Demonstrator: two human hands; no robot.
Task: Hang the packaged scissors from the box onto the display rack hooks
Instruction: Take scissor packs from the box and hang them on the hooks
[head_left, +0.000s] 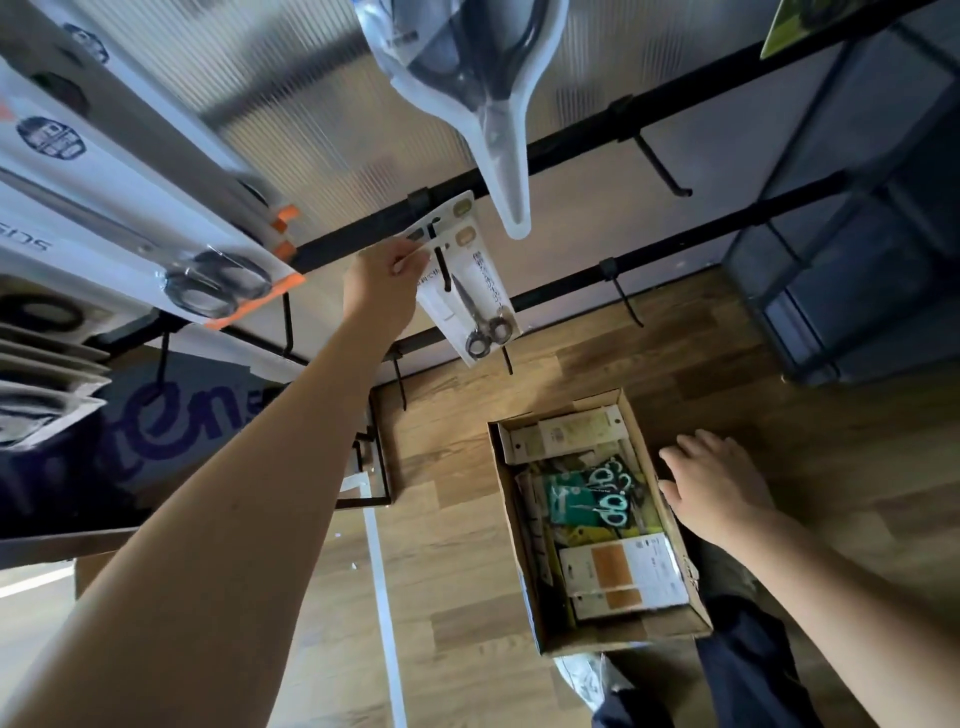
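Left hand (387, 280) pinching top left edge of white carded scissors pack (462, 280), card threaded on black metal hook (441, 260) of display rack bar (571, 150). Small steel scissors under clear blister, Japanese print down card, unreadable. Right hand (719, 488) relaxed, fingers spread, holding nothing, over right rim of open cardboard box (519, 561) on wood-grain floor (457, 597). In box: green card with pale-handled scissors (592, 499), white cards with orange panels (623, 571). Far left: long orange-trimmed scissor cards (156, 228), partial "SCIS" lettering. Clear pointed blister pack (483, 88) hanging overhead, partly blocking bar. Empty hooks (665, 166) right.
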